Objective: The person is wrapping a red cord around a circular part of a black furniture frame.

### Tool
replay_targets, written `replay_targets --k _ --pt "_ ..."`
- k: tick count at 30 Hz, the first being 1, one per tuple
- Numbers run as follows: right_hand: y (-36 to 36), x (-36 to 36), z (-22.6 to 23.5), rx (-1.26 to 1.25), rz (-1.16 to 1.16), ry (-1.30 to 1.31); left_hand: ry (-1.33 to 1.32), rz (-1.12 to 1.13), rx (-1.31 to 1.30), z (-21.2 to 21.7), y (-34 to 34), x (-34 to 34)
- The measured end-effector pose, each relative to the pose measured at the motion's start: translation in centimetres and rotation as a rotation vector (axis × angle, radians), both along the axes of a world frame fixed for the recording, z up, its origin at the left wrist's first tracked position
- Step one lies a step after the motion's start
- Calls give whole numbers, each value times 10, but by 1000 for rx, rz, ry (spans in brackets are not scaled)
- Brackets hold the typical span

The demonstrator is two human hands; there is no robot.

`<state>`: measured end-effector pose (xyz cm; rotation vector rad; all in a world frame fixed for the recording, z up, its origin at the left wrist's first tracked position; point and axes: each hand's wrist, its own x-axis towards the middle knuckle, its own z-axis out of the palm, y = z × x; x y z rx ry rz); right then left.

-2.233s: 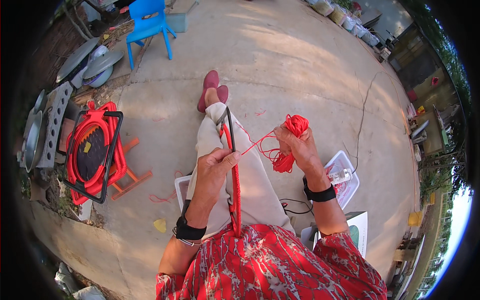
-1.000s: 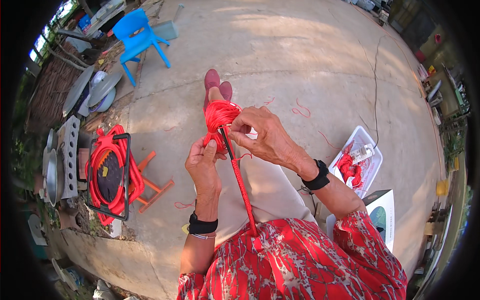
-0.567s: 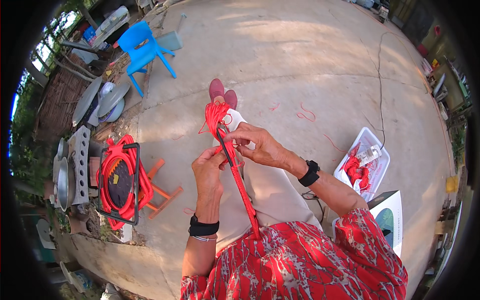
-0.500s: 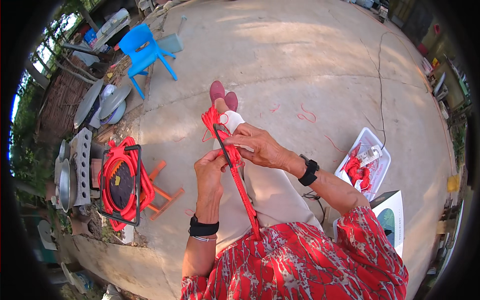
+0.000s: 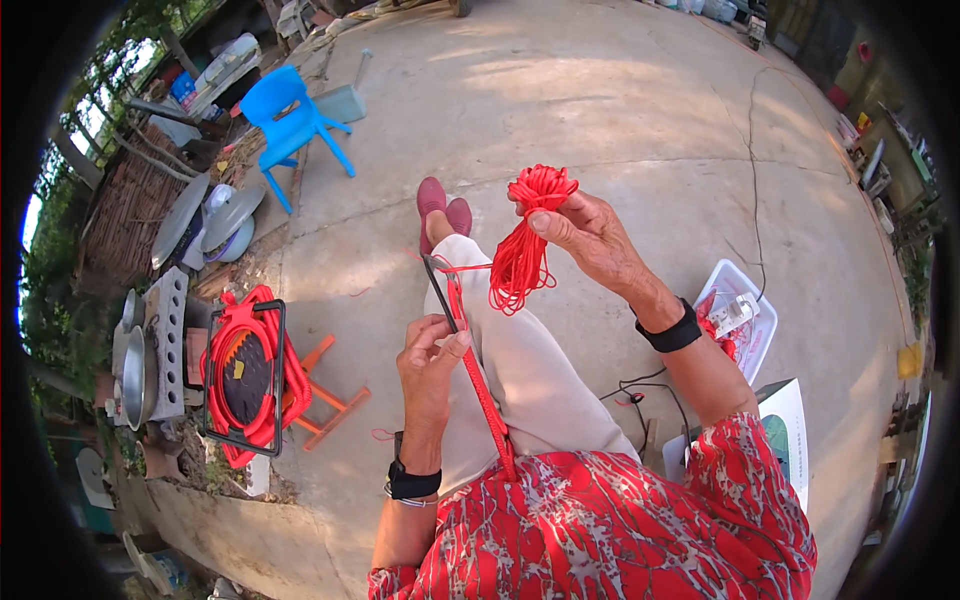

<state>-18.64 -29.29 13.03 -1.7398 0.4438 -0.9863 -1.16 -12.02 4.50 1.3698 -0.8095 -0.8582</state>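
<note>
My right hand [image 5: 600, 235] is raised to the right of my knees, its fingers and thumb closed round the upper part of a looped bundle of red cord [image 5: 522, 262]. A single strand runs left from the bundle to the top of a narrow black bar [image 5: 438, 280]. My left hand [image 5: 430, 362] pinches that bar between thumb and fingers. Below it, a tightly wrapped red cord length [image 5: 488, 408] slopes down between my thighs to my shirt front. The lower end of the bar and cord is hidden against my body.
At the left, a black frame with coiled red tubing [image 5: 262, 375] leans by an orange stand [image 5: 335, 405]. A blue chair [image 5: 285, 125] stands further off. To the right are a white basket [image 5: 757, 335] with red cord and a power strip, a white box [image 5: 787, 440], and black cables [image 5: 655, 385].
My right hand has moved up and right, away from the bar, taking the cord bundle with it and drawing out a strand. My left hand stays on the bar, slightly lower.
</note>
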Motion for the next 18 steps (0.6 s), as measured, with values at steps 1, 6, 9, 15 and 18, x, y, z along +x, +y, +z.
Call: replay_targets --k 1,6,9,15,18 --pt "7 -6 10 217 75 -144 -134 23 -13 -1 1 0" --pt "37 -62 55 653 429 -472 -38 -25 1 -2 -3 -6" --pt "52 -80 56 687 345 -251 -1 -13 -16 1 -2 -12" --pt "43 -67 4 0 -234 581 -52 36 -32 -11 -3 -17" --pt "29 -39 -21 9 -232 588 -30 49 -68 -7 -1 -20"
